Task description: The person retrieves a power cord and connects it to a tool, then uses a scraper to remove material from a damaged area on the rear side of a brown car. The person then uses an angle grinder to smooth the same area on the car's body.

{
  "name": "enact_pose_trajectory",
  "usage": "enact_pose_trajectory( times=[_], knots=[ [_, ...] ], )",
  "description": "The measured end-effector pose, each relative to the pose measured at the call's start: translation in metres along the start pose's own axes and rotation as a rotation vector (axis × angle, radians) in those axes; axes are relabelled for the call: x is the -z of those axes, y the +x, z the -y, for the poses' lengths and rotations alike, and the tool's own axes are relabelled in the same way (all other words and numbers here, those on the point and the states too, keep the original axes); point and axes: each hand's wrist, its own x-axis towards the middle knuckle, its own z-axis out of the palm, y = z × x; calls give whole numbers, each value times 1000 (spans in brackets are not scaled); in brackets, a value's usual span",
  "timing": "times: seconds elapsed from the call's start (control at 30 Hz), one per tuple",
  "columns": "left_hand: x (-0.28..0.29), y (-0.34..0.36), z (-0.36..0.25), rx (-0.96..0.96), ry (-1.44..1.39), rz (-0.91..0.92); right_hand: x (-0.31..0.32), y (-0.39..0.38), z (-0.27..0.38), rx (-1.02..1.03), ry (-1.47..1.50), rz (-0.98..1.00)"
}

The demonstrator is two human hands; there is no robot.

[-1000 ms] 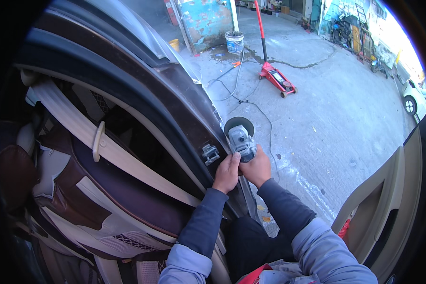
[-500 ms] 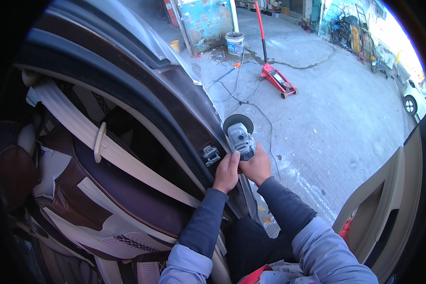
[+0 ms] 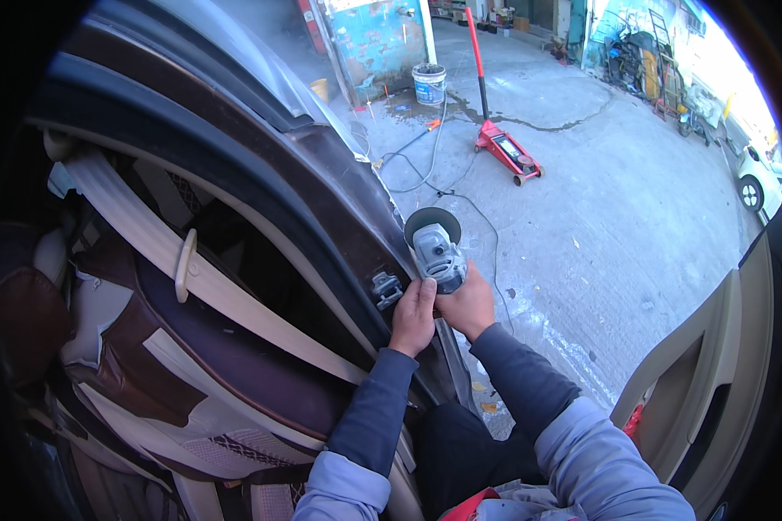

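Both my hands are closed round a grey angle grinder (image 3: 440, 253) beside the car's open doorway. My left hand (image 3: 414, 319) grips its body from the left, and my right hand (image 3: 469, 306) wraps it from the right; the grip itself is mostly hidden. The round dark disc (image 3: 420, 222) at the grinder's far end meets or nearly meets the ragged edge of the brown body panel (image 3: 343, 195); exact contact cannot be made out. A metal door striker (image 3: 387, 290) sits on the pillar left of my hands.
A beige seat belt (image 3: 139, 204) crosses the doorway before brown seats. At right stands the open door (image 3: 712, 373). On the concrete lie a red floor jack (image 3: 506, 149), a white bucket (image 3: 429, 85) and a trailing cable (image 3: 493, 233). A white car (image 3: 760, 184) is far right.
The grinder has shifted slightly left and toward the panel edge, both hands moving with it. Small orange streaks now show near the blue wall.
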Motion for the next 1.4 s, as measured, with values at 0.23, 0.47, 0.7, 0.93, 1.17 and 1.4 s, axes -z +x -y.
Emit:
enact_pose_trajectory(
  times=[0.23, 0.47, 0.7, 0.93, 1.17, 1.4],
  knots=[
    [0, 2, 7, 4, -6, -5, 0, 3, 0, 3, 10, -4],
    [-1, 2, 8, 65, -21, -69, -5, 4, -3, 10, 20, -17],
    [-6, -1, -4, 72, -58, -89, -5, 5, -4, 10, -20, -11],
    [1, 5, -30, 54, 190, 28, 2, 6, 6, -59, 94, 4],
    [16, 18, -63, 305, 265, 177, 6, 7, 13, -49, 46, 31],
    [17, 17, -65, 325, 185, 206, 8, 10, 15, -32, 43, 25]
  ],
)
